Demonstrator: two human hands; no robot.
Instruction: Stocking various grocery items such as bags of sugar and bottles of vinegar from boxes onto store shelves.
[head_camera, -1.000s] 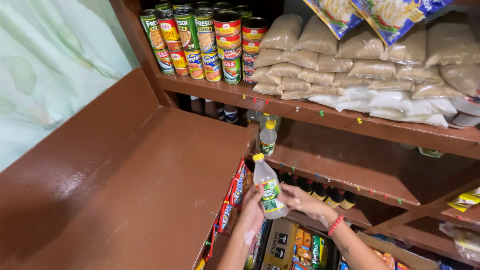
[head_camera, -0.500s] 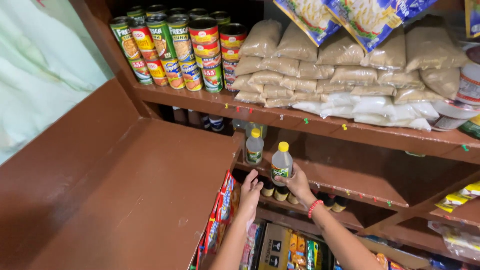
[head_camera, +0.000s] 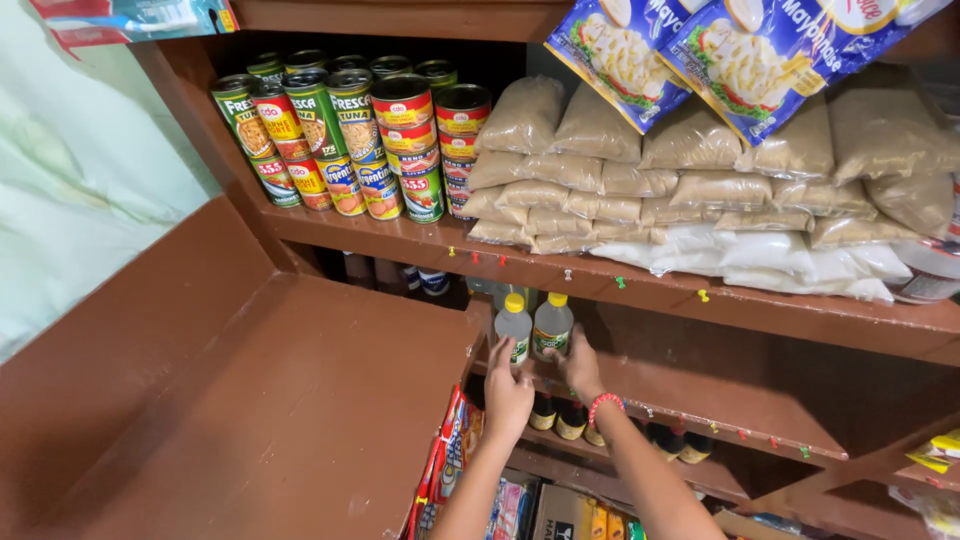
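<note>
Two clear plastic bottles with yellow caps stand side by side on the middle wooden shelf (head_camera: 700, 400). My right hand (head_camera: 578, 368), with a red band at the wrist, grips the right bottle (head_camera: 551, 326) from below and behind. My left hand (head_camera: 508, 392) rests with spread fingers against the shelf edge just under the left bottle (head_camera: 514, 328); whether it touches that bottle is unclear.
Stacked tin cans (head_camera: 350, 140) and bags of brown and white grains (head_camera: 700, 190) fill the shelf above. Blue sachets (head_camera: 720, 50) hang at top right. Dark bottles (head_camera: 570, 420) sit on the lower shelf. A brown counter (head_camera: 270, 420) lies at left, snack packs (head_camera: 450, 470) below.
My right hand carried the bottle up and leftward from below the shelf and set it beside the other bottle. My left hand rose to the shelf edge.
</note>
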